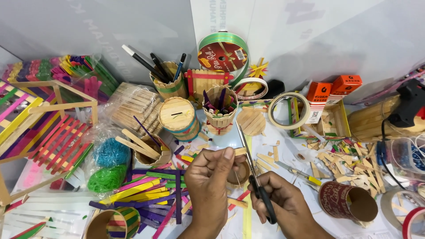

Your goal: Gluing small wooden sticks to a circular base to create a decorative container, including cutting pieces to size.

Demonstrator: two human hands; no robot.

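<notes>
My left hand [211,183] is closed around a plain wooden craft stick [239,152], pinched under the thumb so its end pokes out to the right. My right hand [283,204] grips black-handled scissors [252,168]. Their long blades point up and away, with the stick's end right at the blades. Below the hands lies a small round wooden piece [239,173], partly hidden. Loose coloured sticks [146,188] are piled to the left of my left hand.
Stick-built pots hold pens [168,82] and coloured sticks [220,108]; a round slotted box [178,116] stands between them. A tape roll [287,110], orange boxes [332,88], stick offcuts [349,163], a red paper cup [343,201] and a black glue gun [409,104] sit at the right. A coloured stick frame [48,128] is at the left.
</notes>
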